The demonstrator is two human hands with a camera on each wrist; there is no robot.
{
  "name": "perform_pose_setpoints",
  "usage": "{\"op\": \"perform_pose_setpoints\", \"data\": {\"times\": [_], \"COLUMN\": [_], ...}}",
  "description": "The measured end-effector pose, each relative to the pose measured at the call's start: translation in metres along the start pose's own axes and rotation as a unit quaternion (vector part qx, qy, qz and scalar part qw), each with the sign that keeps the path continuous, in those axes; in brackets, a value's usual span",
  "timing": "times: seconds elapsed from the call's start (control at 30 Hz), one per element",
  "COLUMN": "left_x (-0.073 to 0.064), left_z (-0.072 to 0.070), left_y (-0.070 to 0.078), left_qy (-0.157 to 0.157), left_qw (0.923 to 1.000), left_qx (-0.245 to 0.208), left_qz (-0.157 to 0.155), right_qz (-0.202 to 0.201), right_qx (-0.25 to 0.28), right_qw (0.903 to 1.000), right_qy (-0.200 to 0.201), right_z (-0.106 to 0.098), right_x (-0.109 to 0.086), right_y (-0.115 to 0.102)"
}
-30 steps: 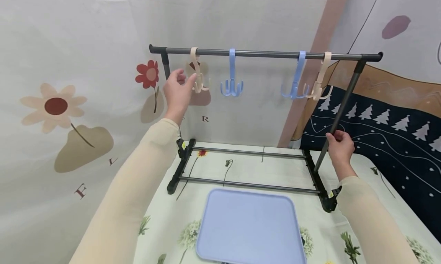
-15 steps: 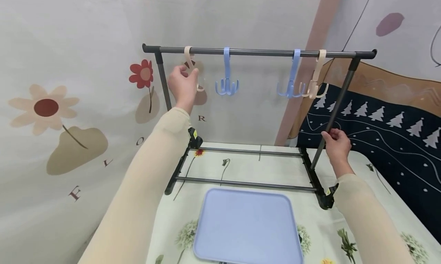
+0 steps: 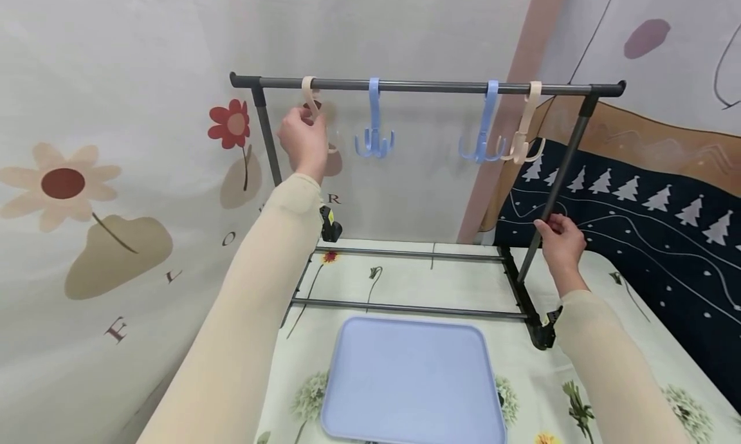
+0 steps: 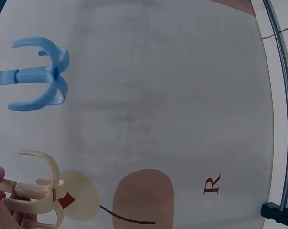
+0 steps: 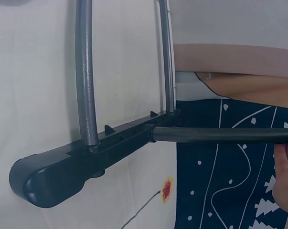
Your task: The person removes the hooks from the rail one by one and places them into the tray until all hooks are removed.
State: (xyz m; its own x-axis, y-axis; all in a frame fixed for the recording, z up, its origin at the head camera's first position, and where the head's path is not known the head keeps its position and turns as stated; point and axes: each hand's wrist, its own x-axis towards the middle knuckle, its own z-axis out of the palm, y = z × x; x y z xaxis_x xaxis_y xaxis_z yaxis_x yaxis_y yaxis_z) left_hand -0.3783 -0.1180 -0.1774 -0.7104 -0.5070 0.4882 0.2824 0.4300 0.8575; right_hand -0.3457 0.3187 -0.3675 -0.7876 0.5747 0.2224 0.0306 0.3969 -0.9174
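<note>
My left hand [image 3: 303, 141] pinches the stem of a beige four-pronged hook [image 4: 34, 191] hanging near the left end of the top bar [image 3: 434, 87] of a dark metal rack. In the head view that hand covers most of the prongs. To its right hang a blue hook [image 3: 374, 116], then a second blue hook [image 3: 487, 119] and another beige hook [image 3: 527, 122] close together. The thumb and fingers of my right hand [image 3: 561, 241] hold the rack's slanted right post [image 3: 570, 145], well below the top bar. Only part of that hand shows in the right wrist view.
A flat light-blue tray [image 3: 411, 379] lies on the flower-print tablecloth [image 3: 451, 283] in front of the rack. Two thin rods [image 3: 417, 309] join the rack's black feet [image 5: 53, 181]. Printed fabric [image 3: 417, 193] hangs close behind, with dark tree-patterned cloth [image 3: 625, 238] at the right.
The left hand has moved in from beside the left beige hook and closed on its stem. The right hand stays on the post. The head view has shifted slightly.
</note>
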Motion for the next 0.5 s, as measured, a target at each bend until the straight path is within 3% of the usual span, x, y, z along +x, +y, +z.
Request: {"op": "perform_pose_setpoints", "data": {"times": [0.27,0.5], "left_x": [0.0013,0.0037], "left_z": [0.003,0.0038], "left_y": [-0.0041,-0.001], "left_qy": [-0.005,0.013], "left_qw": [0.9999,0.9994], "left_qx": [0.003,0.015], "left_qz": [-0.009,0.03], "right_qz": [-0.005,0.001], "right_qx": [-0.011,-0.018], "right_qw": [0.9999,0.9998], "right_qy": [0.001,-0.003], "right_z": [0.0009,0.0001], "right_x": [0.0017,0.0036], "right_y": [0.0013,0.0021]}}
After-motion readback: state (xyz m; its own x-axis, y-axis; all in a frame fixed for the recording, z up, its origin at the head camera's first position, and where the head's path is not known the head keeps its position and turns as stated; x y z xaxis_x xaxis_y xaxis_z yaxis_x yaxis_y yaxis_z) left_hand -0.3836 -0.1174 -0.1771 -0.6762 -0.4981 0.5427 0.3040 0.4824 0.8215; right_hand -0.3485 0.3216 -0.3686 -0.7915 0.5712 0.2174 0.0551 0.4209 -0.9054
